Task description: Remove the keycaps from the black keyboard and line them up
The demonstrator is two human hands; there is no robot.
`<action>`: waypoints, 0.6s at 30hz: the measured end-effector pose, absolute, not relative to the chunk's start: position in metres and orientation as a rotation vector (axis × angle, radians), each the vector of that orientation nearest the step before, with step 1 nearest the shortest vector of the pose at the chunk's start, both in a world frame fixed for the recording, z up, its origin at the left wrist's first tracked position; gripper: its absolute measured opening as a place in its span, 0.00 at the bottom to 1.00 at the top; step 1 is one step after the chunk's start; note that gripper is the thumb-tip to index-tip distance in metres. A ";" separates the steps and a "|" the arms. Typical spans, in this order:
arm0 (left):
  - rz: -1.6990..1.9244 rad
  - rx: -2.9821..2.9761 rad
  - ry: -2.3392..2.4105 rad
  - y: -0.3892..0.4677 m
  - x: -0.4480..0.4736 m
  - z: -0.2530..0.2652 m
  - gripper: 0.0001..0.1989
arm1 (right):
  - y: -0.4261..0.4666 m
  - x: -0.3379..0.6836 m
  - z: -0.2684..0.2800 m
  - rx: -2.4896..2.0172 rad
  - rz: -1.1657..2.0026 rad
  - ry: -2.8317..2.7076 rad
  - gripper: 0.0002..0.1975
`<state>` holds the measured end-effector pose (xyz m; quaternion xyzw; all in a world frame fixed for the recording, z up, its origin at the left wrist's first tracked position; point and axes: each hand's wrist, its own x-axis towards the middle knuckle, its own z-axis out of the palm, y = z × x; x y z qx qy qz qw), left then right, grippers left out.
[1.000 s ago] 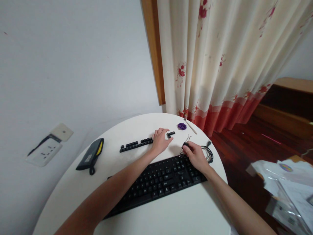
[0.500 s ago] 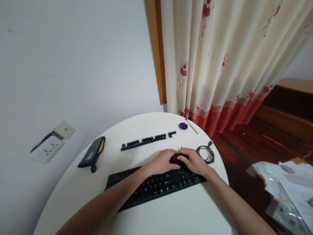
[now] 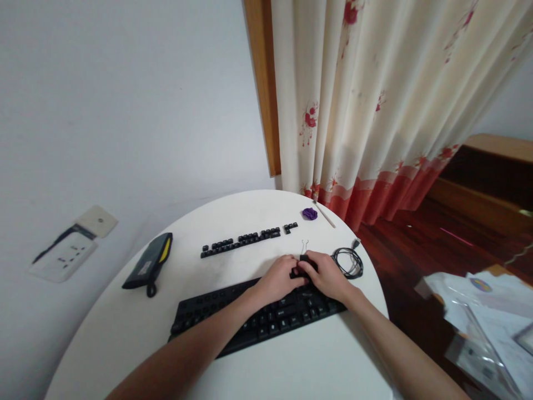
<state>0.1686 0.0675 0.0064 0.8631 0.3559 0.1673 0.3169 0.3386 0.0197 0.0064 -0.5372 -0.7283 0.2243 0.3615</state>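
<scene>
A black keyboard [image 3: 275, 316] lies across the white round table, with keycaps gone from its upper rows at the left. My right hand [image 3: 327, 275] is closed at the keyboard's far edge around the black handle of a wire keycap puller [image 3: 305, 257]. The puller's two thin wire prongs point away from me. Beside it, my left hand [image 3: 281, 279] bends its fingers inward over the keyboard, close against the right fingertips; what they pinch is hidden. Loose black keycaps [image 3: 241, 240] lie in two rows beyond the hands.
A coiled black cable [image 3: 348, 262] lies right of my right hand. Farther back are a purple crumpled piece [image 3: 310, 213] and a thin brush [image 3: 325, 214]. A black-and-yellow case [image 3: 149, 261] lies at the left. The table's edge [image 3: 377, 289] curves along the right.
The puller's handle and wire prongs now show more plainly above my right fingers. Both hands stay close together over the keyboard, and the view has shifted slightly.
</scene>
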 end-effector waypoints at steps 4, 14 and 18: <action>0.466 2.237 0.903 0.067 0.169 0.009 0.03 | 0.019 0.333 0.004 -1.506 0.483 -1.822 0.11; 0.485 2.244 0.904 0.066 0.166 0.008 0.04 | 0.014 0.348 0.017 -1.132 0.624 -2.068 0.10; 0.519 2.214 0.914 0.064 0.165 0.007 0.05 | 0.013 0.350 0.020 -1.066 0.613 -2.135 0.10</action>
